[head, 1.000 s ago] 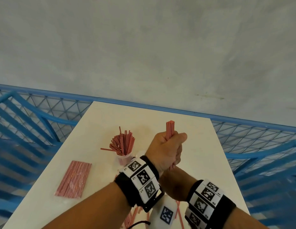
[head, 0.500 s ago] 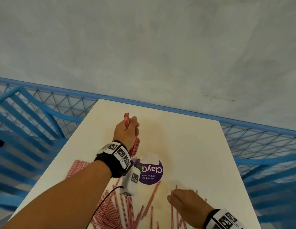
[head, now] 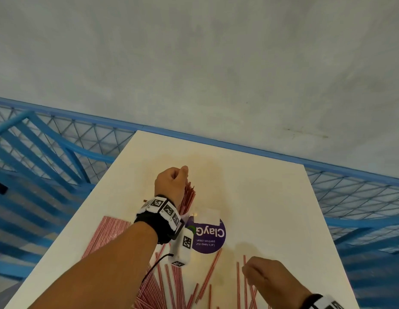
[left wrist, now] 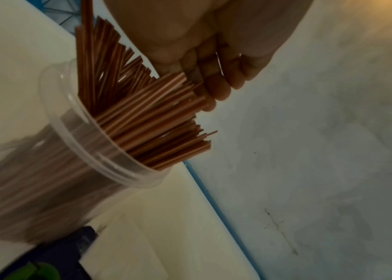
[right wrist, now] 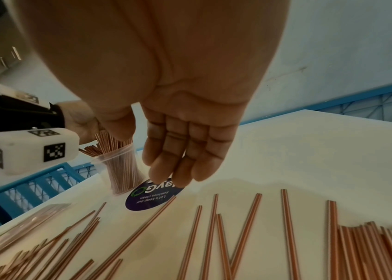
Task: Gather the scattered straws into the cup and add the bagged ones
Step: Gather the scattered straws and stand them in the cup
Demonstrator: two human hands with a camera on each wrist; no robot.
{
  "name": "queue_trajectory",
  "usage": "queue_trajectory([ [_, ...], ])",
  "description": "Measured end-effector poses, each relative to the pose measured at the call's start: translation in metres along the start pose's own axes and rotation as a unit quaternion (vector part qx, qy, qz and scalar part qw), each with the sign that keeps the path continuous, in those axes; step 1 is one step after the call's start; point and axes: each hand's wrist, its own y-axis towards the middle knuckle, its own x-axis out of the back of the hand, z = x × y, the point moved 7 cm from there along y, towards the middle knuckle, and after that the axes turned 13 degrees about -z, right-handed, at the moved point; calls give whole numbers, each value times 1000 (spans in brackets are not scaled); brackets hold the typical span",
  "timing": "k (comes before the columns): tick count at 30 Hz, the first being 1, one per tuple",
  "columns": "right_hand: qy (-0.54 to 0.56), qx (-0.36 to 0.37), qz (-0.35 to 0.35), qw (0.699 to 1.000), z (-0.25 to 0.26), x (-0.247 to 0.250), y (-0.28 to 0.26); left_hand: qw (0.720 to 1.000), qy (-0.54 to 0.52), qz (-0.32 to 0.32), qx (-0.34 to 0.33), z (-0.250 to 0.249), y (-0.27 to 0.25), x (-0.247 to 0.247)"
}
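A white worktop point(head: 249, 197) carries all task items; beyond its far and side edges stands a blue mesh railing point(head: 60, 139), with a grey wall behind. A flat bag of red-striped straws point(head: 105, 233) lies near the left edge of the worktop, sealed contents lying parallel. Loose straws point(right wrist: 238, 227) lie scattered along the near edge, thickest toward the near left and near right, several single ones fanned between. A round purple sticker point(head: 208, 237) sits flat at mid-worktop, a small white label touching its far side. A clear plastic cup point(left wrist: 108, 151) stands upright just beside the sticker on its left, packed with straws point(left wrist: 142, 121) that splay above the rim. The left hand point(head: 171, 184) is above the cup, fingers point(left wrist: 216, 83) curled around the tops of a bundle of straws whose lower ends are inside the cup. The right hand point(head: 267, 279) hovers over the scattered straws by the near right edge; its fingers point(right wrist: 180, 151) are loosely bent, close together, holding nothing and not touching the worktop. Marker-tagged bands with white camera blocks point(head: 183, 246) are worn on both wrists.
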Motion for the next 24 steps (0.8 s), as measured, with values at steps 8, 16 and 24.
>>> queue_trajectory([
  [8,3,15,-24,1000,-3,-1,0,900,293,211,-245,-7,-38,-25],
  [16,-26,-15,-36,999,-22,-4,-5,783,487,283,-265,14,-61,-29],
  [24,-66,-117,-126,983,-57,24,-14,796,332,279,-423,-41,-119,-22],
])
